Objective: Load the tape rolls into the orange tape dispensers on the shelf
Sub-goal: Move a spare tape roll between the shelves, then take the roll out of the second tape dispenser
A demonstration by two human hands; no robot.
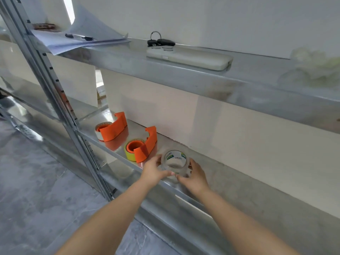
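Note:
A clear tape roll (174, 161) with a white printed core is held just above the lower metal shelf (239, 184). My left hand (153, 171) grips its left side and my right hand (194, 174) its right side, thumbs meeting in front. Left of it an orange tape dispenser (145, 146) lies on the shelf with a yellow tape roll (128, 153) around its hub. Farther left a second orange tape dispenser (115, 128) holds a whitish tape roll (100, 128).
The upper shelf (202, 78) carries a phone in a pale case (189, 57), a bunch of keys (159, 41), papers with a pen (79, 38) and a pale crumpled thing (312, 65). A metal upright (60, 100) stands at the left. Grey floor lies below.

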